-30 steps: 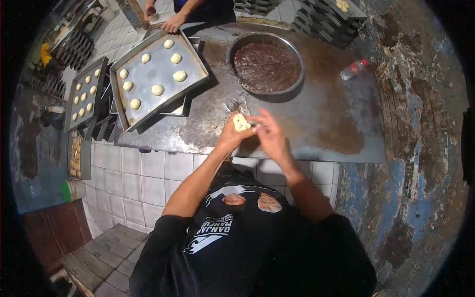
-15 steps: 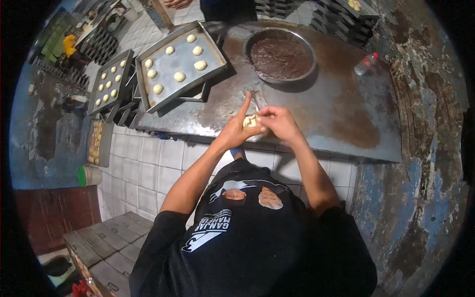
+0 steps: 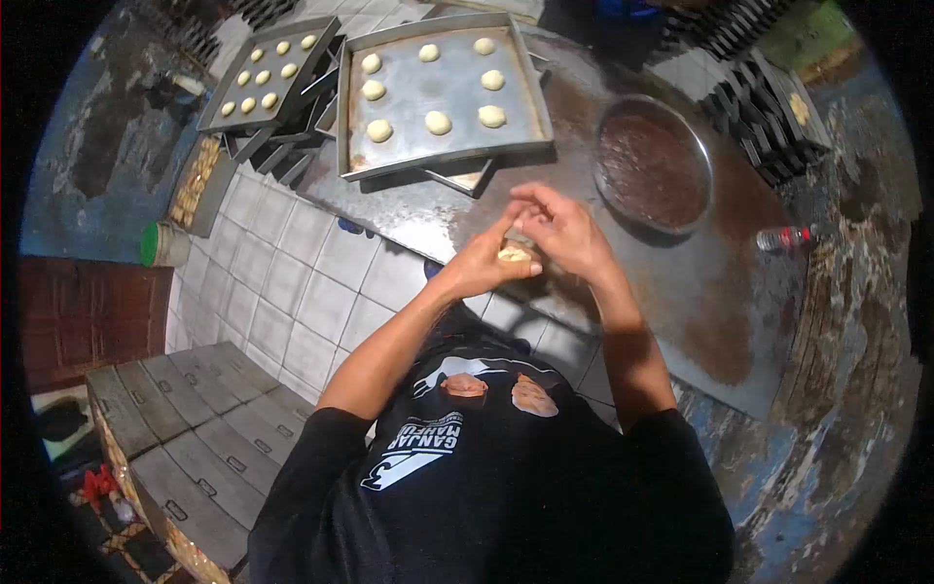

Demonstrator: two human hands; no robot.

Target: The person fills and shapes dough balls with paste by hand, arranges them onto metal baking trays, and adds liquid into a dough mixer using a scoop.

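Observation:
My left hand (image 3: pixel 484 265) is closed around a small piece of pale dough (image 3: pixel 514 254), which shows between thumb and fingers. Just above it, my right hand (image 3: pixel 569 236) has its fingers stretched out, near or touching the left fingertips; I see nothing held in it. Both hands are over the near edge of the metal table (image 3: pixel 389 209). Beyond them a metal tray (image 3: pixel 413 92) carries several round dough balls (image 3: pixel 438 123), spaced apart. To the right, a round metal bowl (image 3: pixel 671 231) contains a dark brown, paste-like mass (image 3: pixel 650 165).
Another tray (image 3: pixel 255 102) of dough balls sits on stacked trays at left. A plastic bottle (image 3: pixel 781 239) lies at the table's right side. Dark stacked racks (image 3: pixel 759 122) stand behind it. Grey lidded boxes (image 3: pixel 195 438) are at lower left, beside the tiled floor (image 3: pixel 311 243).
The view has turned left, so the trays and bowl appear farther right. My right fingers have moved from pinching at the dough to above the left hand. The dough stays in my left hand.

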